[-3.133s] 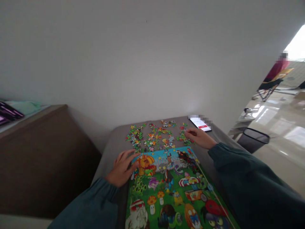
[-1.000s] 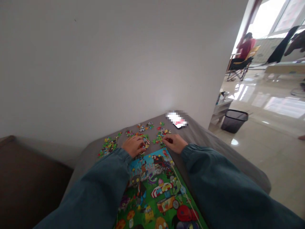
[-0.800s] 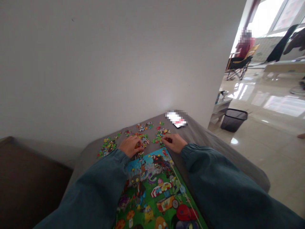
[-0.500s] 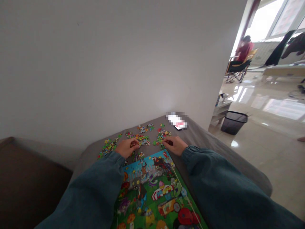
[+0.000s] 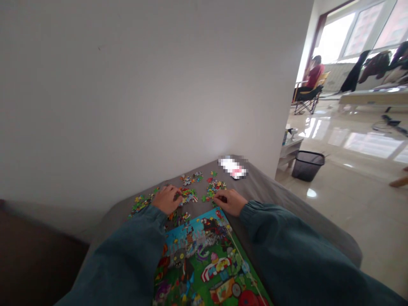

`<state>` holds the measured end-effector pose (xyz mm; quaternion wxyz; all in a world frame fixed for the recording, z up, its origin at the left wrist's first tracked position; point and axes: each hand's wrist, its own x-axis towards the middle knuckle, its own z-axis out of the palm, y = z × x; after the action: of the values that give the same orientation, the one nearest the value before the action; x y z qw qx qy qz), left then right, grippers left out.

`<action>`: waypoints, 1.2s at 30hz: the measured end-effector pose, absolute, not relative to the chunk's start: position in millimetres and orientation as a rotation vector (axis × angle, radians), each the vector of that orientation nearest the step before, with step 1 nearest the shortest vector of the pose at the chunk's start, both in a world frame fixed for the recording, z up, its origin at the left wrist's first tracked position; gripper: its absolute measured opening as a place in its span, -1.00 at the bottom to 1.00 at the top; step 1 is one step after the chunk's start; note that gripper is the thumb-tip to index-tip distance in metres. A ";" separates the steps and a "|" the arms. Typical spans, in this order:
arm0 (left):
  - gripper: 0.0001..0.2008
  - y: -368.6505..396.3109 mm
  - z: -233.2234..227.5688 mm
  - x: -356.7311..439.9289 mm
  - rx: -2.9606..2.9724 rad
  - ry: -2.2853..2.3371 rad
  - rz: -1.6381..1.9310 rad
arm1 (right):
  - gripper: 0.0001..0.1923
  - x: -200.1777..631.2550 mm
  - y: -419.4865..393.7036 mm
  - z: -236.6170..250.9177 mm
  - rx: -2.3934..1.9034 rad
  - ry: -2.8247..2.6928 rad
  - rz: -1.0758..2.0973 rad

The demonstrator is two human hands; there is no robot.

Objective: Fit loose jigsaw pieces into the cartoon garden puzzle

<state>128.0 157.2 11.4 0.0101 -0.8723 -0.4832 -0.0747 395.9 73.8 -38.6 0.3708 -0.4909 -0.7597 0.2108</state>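
Observation:
Loose colourful puzzle pieces [image 5: 214, 187] lie scattered over a grey cushion top [image 5: 274, 199] by the wall. A bright cartoon puzzle picture [image 5: 204, 255] lies nearer to me, between my forearms. My left hand [image 5: 165, 199] rests at the middle cluster of pieces [image 5: 188, 194], fingers curled and pinching a small piece. My right hand [image 5: 228, 201] sits just past the picture's far right corner, its fingers closed on a piece at the edge of the right cluster. Both arms wear dark teal sleeves.
A phone [image 5: 233, 167] with a lit screen lies at the far right of the cushion. A white wall rises right behind it. On the shiny floor to the right stand a black bin [image 5: 307, 165] and a low table [image 5: 289, 146]. A person [image 5: 314, 76] sits on a chair far off.
My left hand moved from the picture's far left corner up into the loose pieces, then drew left with a piece. My right hand stayed at the right cluster. My view swung right.

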 end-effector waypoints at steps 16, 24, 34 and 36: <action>-0.71 155.7 19.9 199.8 -3.005 -1.074 -0.295 | -0.80 400.8 73.7 -36.4 -1.270 -1.957 0.518; -0.68 77.2 92.9 117.7 -3.056 -1.288 -0.388 | -0.69 409.9 68.9 -42.2 -1.263 -1.956 0.561; -0.77 -102.7 24.0 26.1 -2.799 -1.415 -0.302 | -0.64 404.6 60.8 -45.6 -1.268 -2.001 0.550; -0.77 -116.3 11.9 21.1 -2.753 -1.414 -0.348 | -0.63 405.0 61.2 -46.9 -1.282 -2.002 0.553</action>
<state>21.1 -116.3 11.9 0.0133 -0.8838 -0.4540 -0.1118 405.0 61.2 -46.9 0.3435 -0.4933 -0.7703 0.2130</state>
